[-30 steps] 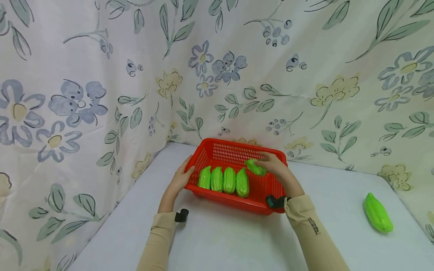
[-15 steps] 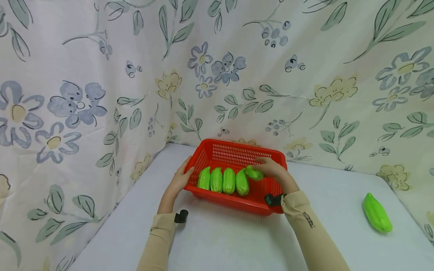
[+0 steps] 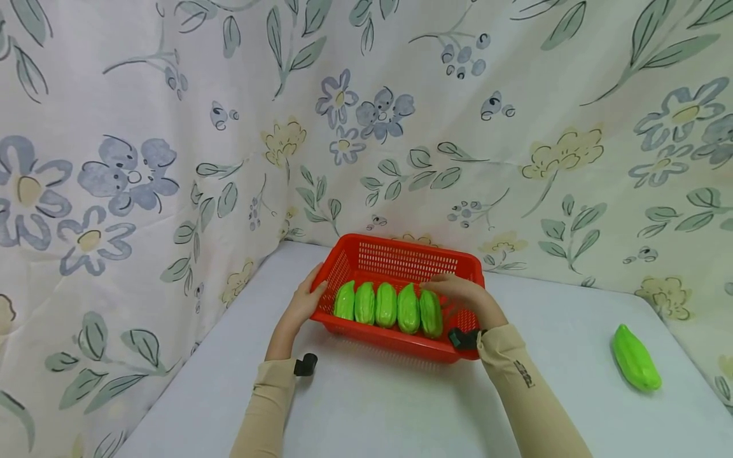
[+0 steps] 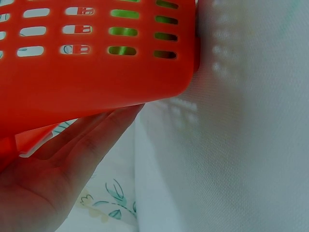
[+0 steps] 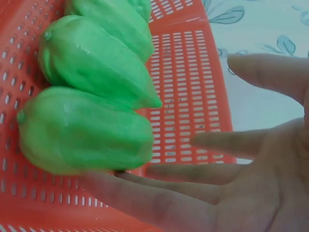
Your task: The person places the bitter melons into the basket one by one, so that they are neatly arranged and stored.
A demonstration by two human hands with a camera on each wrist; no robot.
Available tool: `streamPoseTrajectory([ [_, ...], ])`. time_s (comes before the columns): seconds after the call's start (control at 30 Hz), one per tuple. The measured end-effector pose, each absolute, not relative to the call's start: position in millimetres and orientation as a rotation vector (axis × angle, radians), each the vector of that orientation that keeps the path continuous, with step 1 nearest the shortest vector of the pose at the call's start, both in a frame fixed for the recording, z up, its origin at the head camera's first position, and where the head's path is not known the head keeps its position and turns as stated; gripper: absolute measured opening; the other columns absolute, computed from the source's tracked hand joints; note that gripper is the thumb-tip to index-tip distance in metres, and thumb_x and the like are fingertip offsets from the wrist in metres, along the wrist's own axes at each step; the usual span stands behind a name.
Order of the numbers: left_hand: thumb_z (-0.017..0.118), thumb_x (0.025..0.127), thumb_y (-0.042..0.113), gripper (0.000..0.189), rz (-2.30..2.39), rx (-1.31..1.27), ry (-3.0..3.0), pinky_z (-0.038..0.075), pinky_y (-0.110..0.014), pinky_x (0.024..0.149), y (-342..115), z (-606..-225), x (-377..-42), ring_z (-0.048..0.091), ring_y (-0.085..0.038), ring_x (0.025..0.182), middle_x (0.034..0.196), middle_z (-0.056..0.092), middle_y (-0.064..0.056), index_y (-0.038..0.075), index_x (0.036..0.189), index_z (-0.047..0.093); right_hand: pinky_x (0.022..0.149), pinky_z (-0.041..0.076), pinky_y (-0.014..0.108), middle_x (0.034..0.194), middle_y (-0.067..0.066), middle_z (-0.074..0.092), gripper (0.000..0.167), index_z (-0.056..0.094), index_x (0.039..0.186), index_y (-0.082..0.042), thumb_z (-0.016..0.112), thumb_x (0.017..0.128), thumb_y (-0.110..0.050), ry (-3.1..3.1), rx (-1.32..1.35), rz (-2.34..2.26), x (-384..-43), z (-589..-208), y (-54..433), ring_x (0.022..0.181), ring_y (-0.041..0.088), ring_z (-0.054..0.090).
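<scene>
Several green, ridged, fruit-like pieces with pointed tips stand in a row inside a red mesh basket [image 3: 378,334]. My left hand [image 3: 300,305] holds the basket's left side; in the left wrist view its fingers [image 4: 99,140] lie along the red edge. At the row's right end is the last green piece [image 3: 431,313]. My right hand [image 3: 466,296] is over the basket beside this piece. The right wrist view shows the hand with spread fingers and nothing in its grasp, one fingertip right at the end piece's lower side. Another green piece [image 3: 635,358] lies on the table far right.
A white-covered table [image 3: 401,413] carries the basket near its back edge. Behind and to the left hangs a floral curtain [image 3: 229,127]. The basket floor shows red to the right of the row.
My right hand has lowered the green piece it held into the right end of the row, turned it in line with the others and let go. The left hand has stayed at the basket.
</scene>
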State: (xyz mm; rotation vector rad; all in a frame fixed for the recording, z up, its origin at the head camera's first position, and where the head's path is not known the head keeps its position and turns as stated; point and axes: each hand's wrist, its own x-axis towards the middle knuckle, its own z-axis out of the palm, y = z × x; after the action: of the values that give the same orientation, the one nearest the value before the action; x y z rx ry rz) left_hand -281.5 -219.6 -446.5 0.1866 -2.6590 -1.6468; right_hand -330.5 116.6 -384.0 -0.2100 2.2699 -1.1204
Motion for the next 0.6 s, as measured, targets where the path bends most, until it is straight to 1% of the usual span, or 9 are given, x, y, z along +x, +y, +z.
streamPoseTrajectory([
  [0.13,0.042,0.104,0.03,0.057,-1.641,0.175,-2.658,0.047,-0.043,0.091,-219.8,-446.1,-281.9,0.052,-0.032,0.113,0.152,0.039,-0.018,0.026,0.157,0.021,0.082,0.057,0.047,0.147,0.027,0.038,0.068,0.031,0.148,0.002,0.051,0.099,-0.04,2.251,-0.222,-1.12,-327.2,-382.6,116.3,0.112,0.044,0.057],
  [0.23,0.042,0.104,0.029,0.057,-1.637,0.171,-2.662,0.047,-0.043,0.091,-220.0,-446.5,-282.0,0.052,-0.032,0.113,0.152,0.039,-0.018,0.025,0.157,0.021,0.081,0.057,0.046,0.146,0.027,0.04,0.067,0.034,0.147,0.001,0.052,0.098,-0.042,2.26,-0.217,-1.105,-325.7,-382.9,116.2,0.111,0.043,0.059],
  [0.33,0.042,0.104,0.029,0.057,-1.64,0.172,-2.664,0.046,-0.045,0.093,-220.1,-446.8,-281.8,0.051,-0.033,0.115,0.153,0.038,-0.018,0.025,0.157,0.021,0.08,0.058,0.046,0.147,0.026,0.04,0.069,0.034,0.147,-0.001,0.053,0.097,-0.044,2.269,-0.201,-1.089,-324.5,-383.2,116.4,0.111,0.043,0.059],
  [0.47,0.042,0.104,0.029,0.058,-1.645,0.173,-2.663,0.045,-0.047,0.096,-220.1,-446.5,-281.1,0.05,-0.032,0.117,0.154,0.037,-0.018,0.025,0.157,0.02,0.08,0.057,0.047,0.151,0.026,0.035,0.071,0.029,0.15,0.0,0.052,0.098,-0.044,2.281,-0.181,-1.107,-323.6,-381.8,117.0,0.114,0.045,0.057],
  [0.6,0.041,0.104,0.03,0.057,-1.639,0.167,-2.664,0.046,-0.045,0.093,-220.1,-446.2,-280.9,0.051,-0.032,0.115,0.153,0.037,-0.018,0.025,0.157,0.02,0.082,0.057,0.05,0.155,0.028,0.025,0.074,0.02,0.153,0.001,0.048,0.1,-0.042,2.292,-0.178,-1.132,-323.1,-379.0,118.1,0.12,0.051,0.053],
])
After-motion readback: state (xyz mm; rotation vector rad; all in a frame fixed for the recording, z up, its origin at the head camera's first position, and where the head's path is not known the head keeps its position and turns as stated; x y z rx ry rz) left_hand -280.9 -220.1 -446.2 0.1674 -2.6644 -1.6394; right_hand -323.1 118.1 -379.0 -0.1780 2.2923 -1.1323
